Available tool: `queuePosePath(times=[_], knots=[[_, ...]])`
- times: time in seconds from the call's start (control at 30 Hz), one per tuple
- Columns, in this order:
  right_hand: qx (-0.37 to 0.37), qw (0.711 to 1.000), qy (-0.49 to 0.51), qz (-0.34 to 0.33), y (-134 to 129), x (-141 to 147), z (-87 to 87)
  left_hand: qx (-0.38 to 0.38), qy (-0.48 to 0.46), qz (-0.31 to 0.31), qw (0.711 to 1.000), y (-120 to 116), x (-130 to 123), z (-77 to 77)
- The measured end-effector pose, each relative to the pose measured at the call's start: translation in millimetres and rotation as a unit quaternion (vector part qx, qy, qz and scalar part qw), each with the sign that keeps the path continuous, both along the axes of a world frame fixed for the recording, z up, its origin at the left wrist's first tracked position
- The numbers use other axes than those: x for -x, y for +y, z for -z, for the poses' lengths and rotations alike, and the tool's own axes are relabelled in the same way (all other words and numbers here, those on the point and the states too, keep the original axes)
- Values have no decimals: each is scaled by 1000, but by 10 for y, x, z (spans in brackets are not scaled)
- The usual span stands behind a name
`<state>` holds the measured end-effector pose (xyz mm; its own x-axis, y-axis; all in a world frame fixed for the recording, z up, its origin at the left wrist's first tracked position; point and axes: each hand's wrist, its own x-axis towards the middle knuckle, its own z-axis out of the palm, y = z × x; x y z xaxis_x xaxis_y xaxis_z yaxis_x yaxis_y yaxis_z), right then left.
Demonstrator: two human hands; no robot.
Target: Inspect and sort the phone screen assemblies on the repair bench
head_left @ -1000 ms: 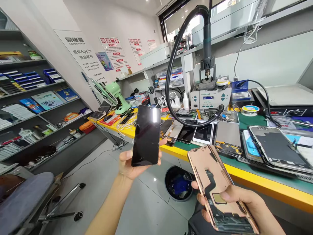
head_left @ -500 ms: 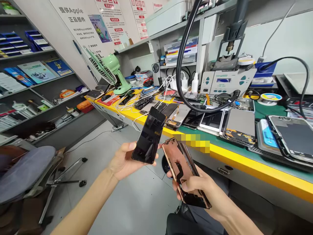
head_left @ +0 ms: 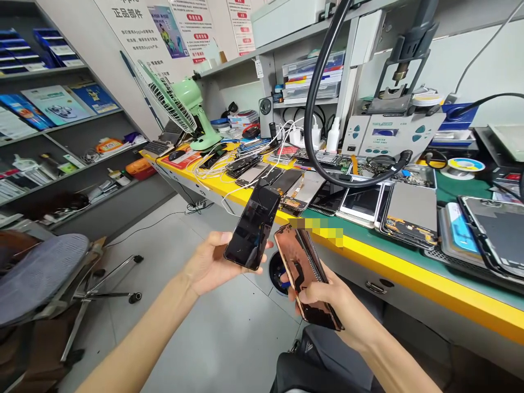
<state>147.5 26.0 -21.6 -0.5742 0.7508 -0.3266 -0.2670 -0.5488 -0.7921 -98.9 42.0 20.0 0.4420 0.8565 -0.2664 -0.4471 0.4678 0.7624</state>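
My left hand [head_left: 210, 265] is closed around the lower part of a black phone screen [head_left: 252, 226], its glossy face turned up toward me and tilted. In my right hand [head_left: 323, 297] is a small stack of phone screens [head_left: 301, 267], with a copper-coloured back and a black flex cable on top. My right thumb presses on that top back, while the fingers wrap underneath. The two hands are held in front of the bench edge, a small distance apart. How many screens lie in the stack I cannot tell.
The yellow-edged bench [head_left: 409, 273] carries loose phone screens [head_left: 409, 213], a soldering or hot-air station [head_left: 393, 136] with a thick black hose [head_left: 313, 98], and a green fan [head_left: 196, 114]. A chair [head_left: 45, 278] stands at left. A round bin [head_left: 278, 273] is under the bench.
My view has shifted slightly, so the bench sits further right. The right hand's stack appears a little higher and further left. Both hands keep their hold.
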Motion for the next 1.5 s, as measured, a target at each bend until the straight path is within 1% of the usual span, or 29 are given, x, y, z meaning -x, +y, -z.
queuePosePath(times=[0.17, 0.33, 0.47, 0.53, 0.6, 0.77, 0.83, 1.0, 1.13, 1.23, 1.3, 1.33, 1.4, 1.43, 1.5], knots=[[19, 999, 28, -12, 2, 3, -4, -9, -10, 14, 1000, 2, 30, 18], [5, 1000, -16, 18, 13, 0, 8, -13, -12, 20, 1000, -4, 97, 33], [31, 999, 3, 15, 7, -49, -38, -23, -32, 23, 999, -2, 103, 44], [30, 999, 14, 11, -4, -84, -61, -33, -37, 26, 998, -1, 81, 37], [23, 999, 31, 0, -21, -124, -70, -41, -35, 23, 998, -3, 55, 26], [8, 996, 64, -58, -84, -213, -59, -58, -41, 20, 997, -16, 27, 12], [-3, 995, 71, -66, -114, -230, -63, -59, -45, 23, 997, -20, 26, 16], [3, 993, 102, -53, -166, -248, -120, -63, -59, 29, 996, -27, 8, 29], [8, 995, 91, -41, -180, -292, -124, -61, -45, 22, 997, -29, 3, 12], [5, 995, 85, -47, -197, -352, -37, -63, 14, -5, 998, 30, 29, -76], [-4, 995, 86, -49, -219, -390, 46, -85, 90, -31, 992, 141, 39, -181], [-6, 995, 87, -46, -233, -404, 87, -100, 139, -45, 984, 223, 32, -242], [7, 995, 92, -40, -267, -414, 162, -133, 254, -70, 955, 432, -15, -361], [20, 994, 98, -36, -286, -412, 194, -149, 318, -78, 933, 555, -56, -411], [39, 992, 113, -26, -322, -403, 241, -179, 448, -78, 872, 820, -172, -477]])
